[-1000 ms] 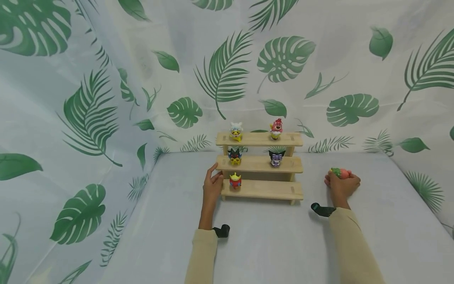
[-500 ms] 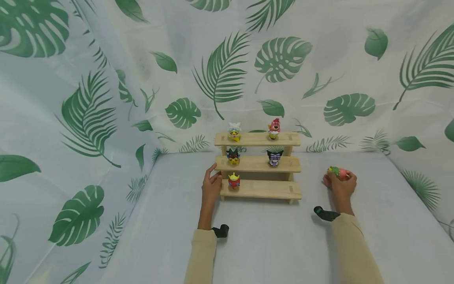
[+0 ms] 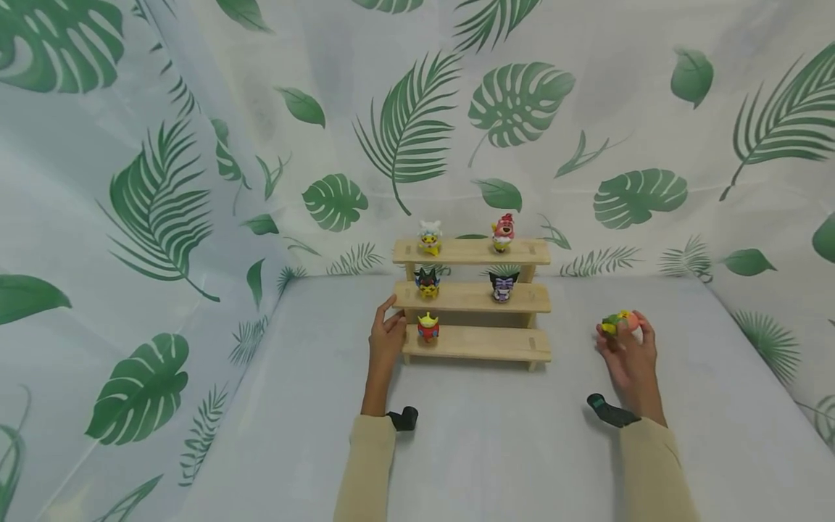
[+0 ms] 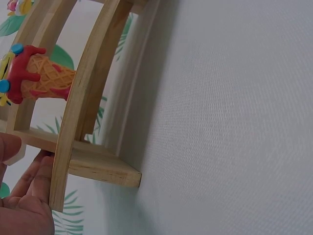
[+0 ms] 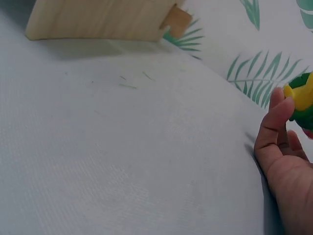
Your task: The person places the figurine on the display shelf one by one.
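Observation:
A three-tier wooden display stand (image 3: 479, 344) stands in the head view. My left hand (image 3: 386, 335) holds its left end, fingers at the ends of the middle and lowest boards; in the left wrist view the fingertips (image 4: 41, 176) reach behind a board. To the right of the stand, my right hand (image 3: 633, 359) pinches a small green, yellow and pink figurine (image 3: 620, 323) between thumb and fingers. Its green and yellow part (image 5: 303, 98) shows at the right wrist view's edge; the rest is mostly hidden. A red figurine with a yellow top (image 3: 428, 328) stands left on the lowest board.
On the top board stand a white-hooded yellow figurine (image 3: 430, 238) and a pink-red one (image 3: 503, 233). The middle board bears a dark-eared yellow figurine (image 3: 427, 283) and a black-and-purple one (image 3: 503, 286). A leaf-patterned sheet (image 3: 417, 43) hangs behind the pale table surface (image 3: 496, 449).
My right hand has turned at the wrist, tilting the figurine so that more yellow shows, and its forearm has shifted slightly right. The left hand stays at the stand.

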Demonstrator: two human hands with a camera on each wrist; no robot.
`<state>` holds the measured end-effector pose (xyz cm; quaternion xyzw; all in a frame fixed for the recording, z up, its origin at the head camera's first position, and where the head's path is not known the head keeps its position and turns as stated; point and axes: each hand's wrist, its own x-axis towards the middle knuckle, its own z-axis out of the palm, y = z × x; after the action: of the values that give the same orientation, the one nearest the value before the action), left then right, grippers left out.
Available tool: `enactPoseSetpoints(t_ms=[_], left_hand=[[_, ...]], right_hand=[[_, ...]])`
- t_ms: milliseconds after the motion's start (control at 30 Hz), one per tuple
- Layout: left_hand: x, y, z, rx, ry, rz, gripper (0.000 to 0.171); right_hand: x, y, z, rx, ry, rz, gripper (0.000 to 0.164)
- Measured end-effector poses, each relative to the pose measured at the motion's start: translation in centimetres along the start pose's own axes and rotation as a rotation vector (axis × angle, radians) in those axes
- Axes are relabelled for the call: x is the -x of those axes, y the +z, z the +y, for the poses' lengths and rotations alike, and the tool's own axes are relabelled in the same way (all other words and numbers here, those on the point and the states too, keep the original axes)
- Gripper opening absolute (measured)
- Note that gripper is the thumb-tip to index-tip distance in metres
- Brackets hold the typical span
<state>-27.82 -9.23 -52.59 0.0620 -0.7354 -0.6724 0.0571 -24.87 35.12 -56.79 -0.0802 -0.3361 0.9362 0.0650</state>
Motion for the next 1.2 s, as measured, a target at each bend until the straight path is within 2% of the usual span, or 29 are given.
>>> enactPoseSetpoints(t_ms=[133, 167, 233, 600, 833, 967, 1067, 1200], left_hand=[[-0.2, 0.0, -0.1, -0.008, -0.008, 0.016, 0.05], [-0.5, 0.1, -0.7, -0.006, -0.013, 0.021, 0.049], [-0.5, 0.1, -0.7, -0.01, -0.022, 0.023, 0.049], [-0.2, 0.2, -0.8, -0.011, -0.029, 0.017, 0.051], [0.0, 0.2, -0.9, -0.003, -0.026, 0.02, 0.051], [0.0, 0.2, -0.9, -0.01, -0.038, 0.024, 0.05], [0.0, 0.2, -0.8, -0.012, -0.027, 0.025, 0.05], [-0.3, 0.3, -0.6, -0.009, 0.0, 0.027, 0.051]], right_hand=[[0.0, 0.2, 0.2, -0.001, -0.02, -0.013, 0.056], [0.0, 0.2, 0.3, 0.012, -0.025, -0.015, 0.054], [0.0, 0.2, 0.3, 0.021, -0.025, -0.017, 0.054], [0.7, 0.1, 0.5, 0.145, -0.001, 0.007, 0.067], [1.0, -0.2, 0.8, 0.05, 0.024, -0.036, 0.07], [0.9, -0.4, 0.8, -0.005, 0.034, -0.056, 0.064], [0.8, -0.3, 0.8, 0.028, 0.018, -0.043, 0.058], [0.6, 0.2, 0.9, 0.144, -0.012, 0.013, 0.058]])
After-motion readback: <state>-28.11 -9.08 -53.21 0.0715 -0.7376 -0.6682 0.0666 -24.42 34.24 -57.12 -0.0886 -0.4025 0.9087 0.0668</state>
